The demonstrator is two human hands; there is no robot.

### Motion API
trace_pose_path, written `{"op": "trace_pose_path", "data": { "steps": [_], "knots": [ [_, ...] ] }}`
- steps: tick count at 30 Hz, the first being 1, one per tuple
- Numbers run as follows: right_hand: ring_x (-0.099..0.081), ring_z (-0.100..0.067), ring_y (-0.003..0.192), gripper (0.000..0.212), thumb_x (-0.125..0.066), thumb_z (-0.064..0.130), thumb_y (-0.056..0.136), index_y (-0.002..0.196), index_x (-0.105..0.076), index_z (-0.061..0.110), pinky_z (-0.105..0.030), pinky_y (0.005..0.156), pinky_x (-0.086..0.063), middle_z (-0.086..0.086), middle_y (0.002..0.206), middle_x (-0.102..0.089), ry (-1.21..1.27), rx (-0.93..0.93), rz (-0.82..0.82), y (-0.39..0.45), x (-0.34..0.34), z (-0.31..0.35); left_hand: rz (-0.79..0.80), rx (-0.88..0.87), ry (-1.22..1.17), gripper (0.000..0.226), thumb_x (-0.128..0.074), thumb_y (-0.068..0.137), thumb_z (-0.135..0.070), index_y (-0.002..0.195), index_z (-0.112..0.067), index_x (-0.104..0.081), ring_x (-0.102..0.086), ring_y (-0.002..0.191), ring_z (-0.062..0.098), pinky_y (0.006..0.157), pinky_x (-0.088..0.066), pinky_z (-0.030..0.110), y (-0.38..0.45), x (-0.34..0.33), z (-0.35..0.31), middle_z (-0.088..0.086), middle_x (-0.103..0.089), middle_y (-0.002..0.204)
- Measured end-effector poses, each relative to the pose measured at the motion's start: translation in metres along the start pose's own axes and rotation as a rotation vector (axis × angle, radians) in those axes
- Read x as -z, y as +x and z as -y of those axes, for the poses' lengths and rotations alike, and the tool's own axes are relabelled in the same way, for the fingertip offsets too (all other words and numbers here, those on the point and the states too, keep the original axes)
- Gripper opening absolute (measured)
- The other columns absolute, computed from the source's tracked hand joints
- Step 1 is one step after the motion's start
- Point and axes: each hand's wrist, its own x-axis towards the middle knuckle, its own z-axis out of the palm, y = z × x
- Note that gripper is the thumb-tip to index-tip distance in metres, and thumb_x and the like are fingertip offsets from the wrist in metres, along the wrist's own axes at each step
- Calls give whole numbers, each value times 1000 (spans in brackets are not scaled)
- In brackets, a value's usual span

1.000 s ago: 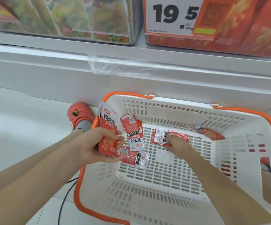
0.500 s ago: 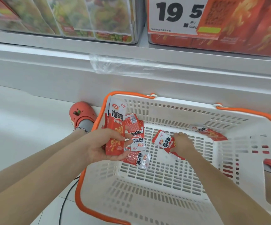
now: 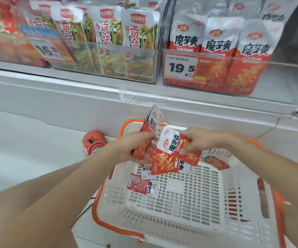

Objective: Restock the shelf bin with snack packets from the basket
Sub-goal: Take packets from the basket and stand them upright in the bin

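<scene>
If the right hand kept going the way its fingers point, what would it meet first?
The right hand points leftward with a snack packet; first it would likely meet the packets in the left hand, though depth is uncertain.

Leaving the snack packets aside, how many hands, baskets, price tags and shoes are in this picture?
Hands: 2, the left hand and the right hand, each gripping snack packets
Shopping basket: 1
Price tags: 2, the left price tag and the 19.5 price tag
Shoe: 1
Total: 6

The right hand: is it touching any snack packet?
Touching. The head view shows the right hand pinching a snack packet, fingers curled over it.
</scene>
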Motion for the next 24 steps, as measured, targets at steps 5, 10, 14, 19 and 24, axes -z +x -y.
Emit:
{"op": "trace_pose_path", "data": {
  "steps": [5,10,14,19,24],
  "knots": [
    [-70,-11,77,17,-75,21,81,91,-64,13,-26,68,-56,3,88,-74,-174,116,-174,-52,15,68,583,87,-188,49,-57,73,-47,100,-9,-73,-68,92,39,71,-53,59,-46,-22,0,18,-69,108],
    [-69,-11,74,14,-74,19,82,86,-61,15,-27,65,-57,-2,87,-72,-264,143,-223,-89,13,93,1036,70,-415,67,-78,70,-43,120,-2,-60,-59,106,46,70,-58,50,-60,-29,11,28,-58,121],
    [-62,1,63,14,-76,18,80,82,-62,17,-19,63,-52,10,74,-68,-187,187,-419,-102,2,93,1029,7,-550,49,-58,79,-24,125,-7,-50,-52,100,28,65,-50,28,-66,-36,19,20,-51,126],
    [-62,-3,62,7,-67,11,88,93,-62,10,-18,55,-51,1,78,-67,290,185,-748,-120,-2,78,769,-212,-615,74,-44,55,4,129,-1,-51,-59,96,26,70,-48,36,-64,-43,31,11,-55,131],
    [-70,-18,81,16,-50,9,96,111,-56,10,-39,74,-57,-7,91,-71,886,195,-477,-140,-21,67,597,-294,-588,56,-39,59,7,106,0,-68,-62,95,27,80,-52,50,-67,-49,23,16,-61,109]
  ]
}}
